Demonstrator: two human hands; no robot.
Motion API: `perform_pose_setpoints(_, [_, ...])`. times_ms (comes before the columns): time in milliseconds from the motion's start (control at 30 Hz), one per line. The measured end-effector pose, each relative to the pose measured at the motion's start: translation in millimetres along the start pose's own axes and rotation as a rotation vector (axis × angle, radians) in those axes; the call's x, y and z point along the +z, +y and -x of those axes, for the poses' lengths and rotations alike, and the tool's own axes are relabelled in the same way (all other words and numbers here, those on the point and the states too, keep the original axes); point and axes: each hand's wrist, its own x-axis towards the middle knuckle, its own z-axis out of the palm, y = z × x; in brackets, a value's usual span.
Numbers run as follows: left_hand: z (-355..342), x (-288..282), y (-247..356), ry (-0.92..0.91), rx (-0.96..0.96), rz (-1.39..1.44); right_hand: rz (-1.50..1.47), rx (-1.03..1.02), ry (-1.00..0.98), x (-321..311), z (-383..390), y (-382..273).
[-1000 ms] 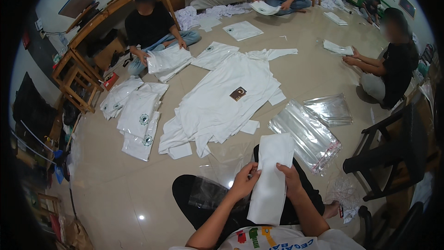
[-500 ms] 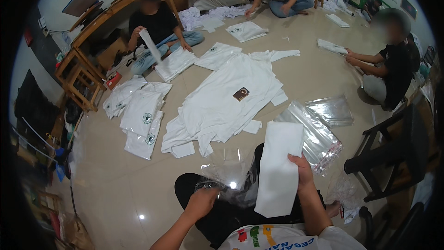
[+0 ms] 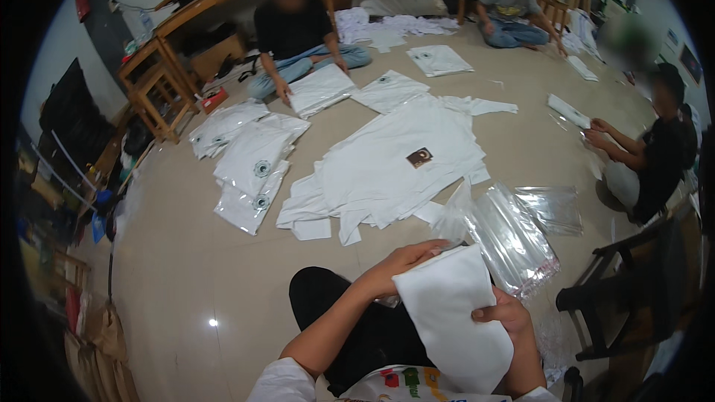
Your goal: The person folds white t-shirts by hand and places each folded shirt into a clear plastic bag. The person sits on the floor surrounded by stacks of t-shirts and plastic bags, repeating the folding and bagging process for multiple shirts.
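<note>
1. At the near right of the scene, above the person's black trousers [image 3: 320, 294], is the folded white garment [image 3: 450, 301], held off the tiled floor [image 3: 186, 283] and tilted, its near end sagging into a curve.
2. The right hand [image 3: 512, 313] pinches the garment's right edge, thumb on the upper face and fingers out of sight beneath.
3. The left hand [image 3: 406, 262] is bent over the garment's far left corner, fingertips close together at the far edge; whether they grip cloth, plastic or both, I cannot tell.
4. Just beyond those fingertips rises a loose clear plastic bag [image 3: 453, 212], its mouth hard to make out.
5. Half a second ago the left hand was apart from the garment, at clear plastic over the left leg, while the right hand alone held the cloth. Now both hands are at the garment and the plastic is close to its far end, so garment and bag appear to be handled together.
6. Near the bag, to the right, lies a stack of clear bags [image 3: 510, 234]; farther left, white long-sleeved shirts [image 3: 380, 175] are spread in a pile, with bagged white shirts [image 3: 257, 167] left of them.
7. Far right, a seated co-worker [image 3: 663, 141] holds a narrow white bundle [image 3: 568, 110].
</note>
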Motion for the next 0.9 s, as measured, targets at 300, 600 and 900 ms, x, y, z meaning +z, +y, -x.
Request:
perform_pose_setpoints(300, [2, 15, -14, 0.222, 0.052, -0.251, -0.048, -0.133, 0.215, -14, -7, 12])
perform_pose_setpoints(600, [-28, 34, -57, 0.27, -0.041, 0.209, 0.017, -0.13, 0.212, -25, 0, 21])
perform_pose_setpoints(900, [-15, 29, -51, 0.11, -0.182, 0.342, -0.077, -0.074, 0.114, -46, -10, 24])
